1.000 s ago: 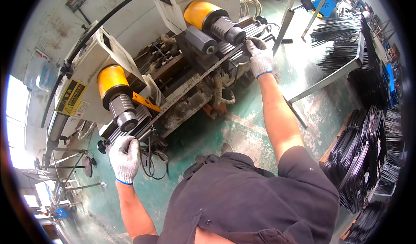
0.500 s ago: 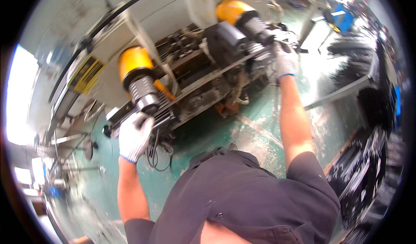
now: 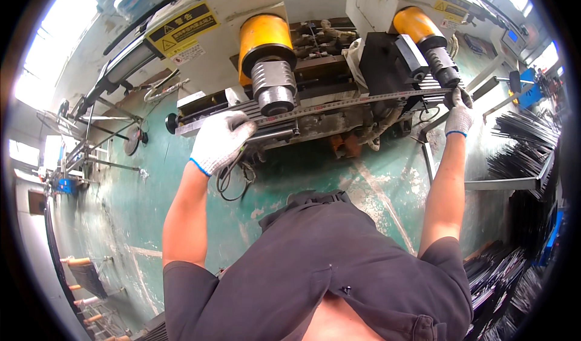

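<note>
I'm curling left hand (image 3: 221,140), right hand (image 3: 460,114) near ends of graduated strip (image 3: 357,101), pinch unclear; long axis slanting gently toward frame's upper right.

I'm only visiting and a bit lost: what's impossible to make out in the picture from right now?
All in the head view:
- What the left hand grips, if anything: hidden behind its glove's back.
- What the right hand's fingertips hold, if anything: too small and dark.
- The marks on the ruler strip: too small.
- The full stack of black rods, lower right: cut off by the picture's dark rim.
</note>
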The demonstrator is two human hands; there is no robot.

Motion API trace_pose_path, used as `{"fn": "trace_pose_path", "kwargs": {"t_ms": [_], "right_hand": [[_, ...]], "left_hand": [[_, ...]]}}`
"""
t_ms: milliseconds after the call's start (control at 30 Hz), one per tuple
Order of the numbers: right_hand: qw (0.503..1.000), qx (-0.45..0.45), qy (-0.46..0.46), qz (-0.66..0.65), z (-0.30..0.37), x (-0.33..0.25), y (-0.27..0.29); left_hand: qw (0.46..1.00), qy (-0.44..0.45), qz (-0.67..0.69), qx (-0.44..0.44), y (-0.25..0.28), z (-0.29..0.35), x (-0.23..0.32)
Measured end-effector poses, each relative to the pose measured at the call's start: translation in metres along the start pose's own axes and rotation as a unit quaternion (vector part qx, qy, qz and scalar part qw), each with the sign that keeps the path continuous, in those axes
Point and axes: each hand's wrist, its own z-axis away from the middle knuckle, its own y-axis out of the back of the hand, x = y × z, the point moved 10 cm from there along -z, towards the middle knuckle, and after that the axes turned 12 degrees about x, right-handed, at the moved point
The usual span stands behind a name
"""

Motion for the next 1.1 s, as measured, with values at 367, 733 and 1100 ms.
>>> {"fn": "trace_pose_path", "kwargs": {"t_ms": [367,733,1100], "right_hand": [[1.0,-0.015,0.011,0.021,-0.003,0.0,0.002],[1.0,-0.016,0.005,0.026,0.008,-0.007,-0.001],[1.0,-0.015,0.008,0.006,0.004,-0.004,0.003]], "left_hand": [[1.0,-0.023,0.006,-0.013,-0.002,-0.007,-0.006],[1.0,-0.016,0.003,0.001,-0.004,-0.007,-0.007],[1.0,-0.025,0.0,0.007,-0.004,-0.009,-0.004]]}}
